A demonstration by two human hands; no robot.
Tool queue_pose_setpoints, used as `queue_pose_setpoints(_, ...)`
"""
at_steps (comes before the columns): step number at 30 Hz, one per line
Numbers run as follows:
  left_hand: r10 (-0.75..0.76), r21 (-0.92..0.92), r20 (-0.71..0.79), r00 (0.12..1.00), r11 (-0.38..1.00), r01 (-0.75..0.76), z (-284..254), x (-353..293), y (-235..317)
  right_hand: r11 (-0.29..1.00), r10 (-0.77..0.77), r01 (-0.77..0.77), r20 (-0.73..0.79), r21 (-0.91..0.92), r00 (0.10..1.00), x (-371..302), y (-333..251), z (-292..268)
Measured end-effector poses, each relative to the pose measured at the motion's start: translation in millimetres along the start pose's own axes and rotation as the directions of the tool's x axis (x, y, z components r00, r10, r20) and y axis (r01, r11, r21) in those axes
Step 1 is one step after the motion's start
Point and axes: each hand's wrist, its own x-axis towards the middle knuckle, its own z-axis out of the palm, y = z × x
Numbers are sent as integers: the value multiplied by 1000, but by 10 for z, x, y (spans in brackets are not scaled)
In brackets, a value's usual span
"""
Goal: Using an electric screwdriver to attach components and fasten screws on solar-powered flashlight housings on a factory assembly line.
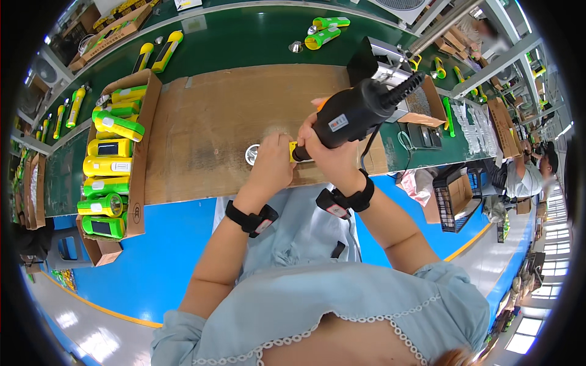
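Wrapped around a black electric screwdriver [347,117], my right hand [323,149] tilts the tool so that its tip points left. Its cord runs up from the tool's rear end. The tip meets a small yellow flashlight part [293,151], gripped by my left hand [273,160]. My left fingers cover most of that part. A round silver reflector [251,154] shows just left of my left hand; whether it joins the yellow part is hidden. Both hands are over a brown cardboard sheet [207,122] on the green bench.
At left stands a cardboard box [151,116] full of yellow and green flashlights [108,166]. More flashlights [322,38] and a loose reflector [295,46] lie at the bench's far side. A black and silver machine [381,58] stands at right, beside a box of screws [430,100].
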Motion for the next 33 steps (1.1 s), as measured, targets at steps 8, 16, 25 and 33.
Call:
queue_pose_setpoints(8,-138,20,63,988,990,137,-80,-52,200,931,-360,271,-492,-245,793,310,-425,-1075)
queue_pose_setpoints(16,-145,17,164,976,989,144,-147,-43,159,876,-482,382,-543,-294,688,842,-236,-1779)
queue_pose_setpoints(25,-175,16,194,965,984,175,-176,-44,204,916,-351,156,-549,-370,758,1087,-68,-1778)
queue_pose_setpoints(33,-150,24,52,987,988,149,-74,-92,251,891,-447,277,-582,-360,679,839,-119,-1584)
